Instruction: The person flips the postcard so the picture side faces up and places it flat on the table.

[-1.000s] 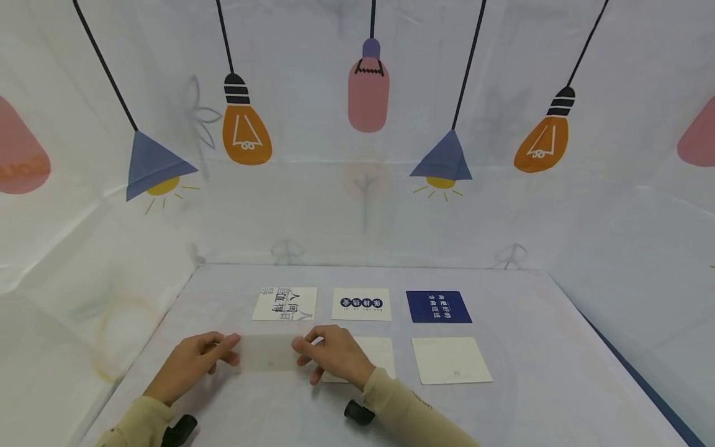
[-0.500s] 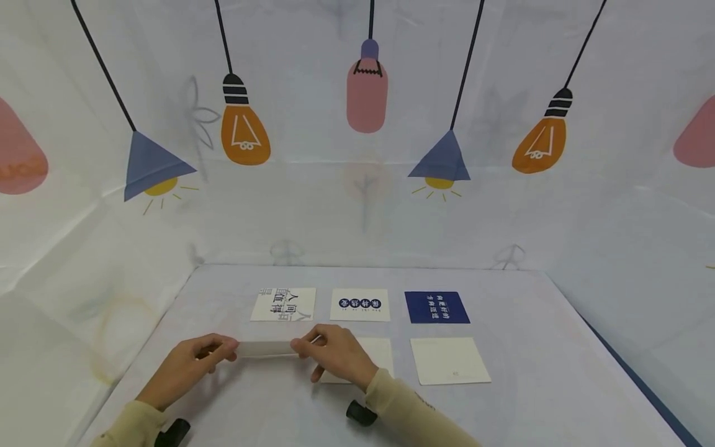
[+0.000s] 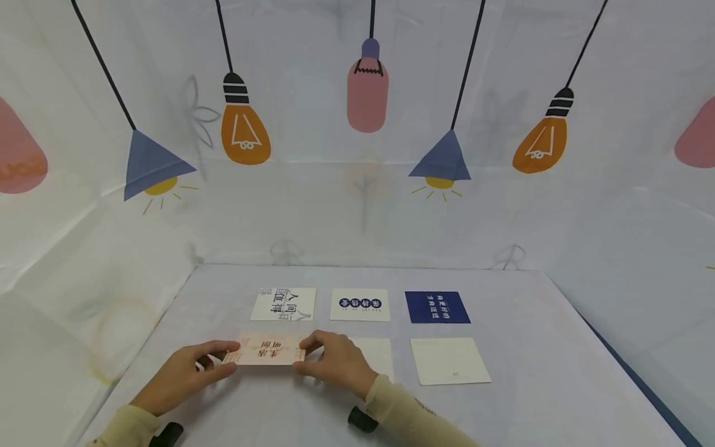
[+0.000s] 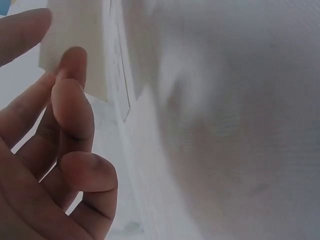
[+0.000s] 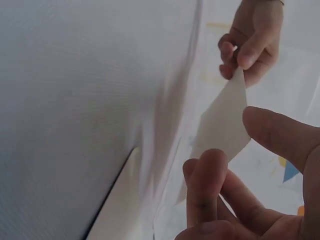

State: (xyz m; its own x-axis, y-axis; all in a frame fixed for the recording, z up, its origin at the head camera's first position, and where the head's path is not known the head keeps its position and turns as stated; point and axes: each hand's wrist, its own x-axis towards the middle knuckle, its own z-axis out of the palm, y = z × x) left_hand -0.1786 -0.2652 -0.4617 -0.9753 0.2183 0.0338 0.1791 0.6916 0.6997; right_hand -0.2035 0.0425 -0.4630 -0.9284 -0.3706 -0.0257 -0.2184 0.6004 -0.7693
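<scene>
A small pink card [image 3: 270, 349] with darker printed characters is held level between both hands, above the white table. My left hand [image 3: 187, 372] pinches its left edge between thumb and fingers. At the opposite edge, my right hand [image 3: 337, 360] grips it the same way. Its pale, plain underside shows in the left wrist view as a cream card face [image 4: 82, 30] and in the right wrist view as a whitish sheet [image 5: 222, 120] stretched between the two hands. Beside my right hand lies a cream card [image 3: 380, 357], partly hidden by that hand.
Along the back lie a white card with grey characters [image 3: 283, 304], a white card with dark blue dots [image 3: 360, 304] and a dark blue card [image 3: 437, 307]. A plain cream card [image 3: 449, 361] lies at the right. A lamp-patterned cloth [image 3: 363, 205] rises behind the table [image 3: 558, 385].
The card has been turned over between the hands: its plain pale side faced me, then it stood nearly edge-on, and now the pink printed face shows. Both hands have shifted their fingers round its edges.
</scene>
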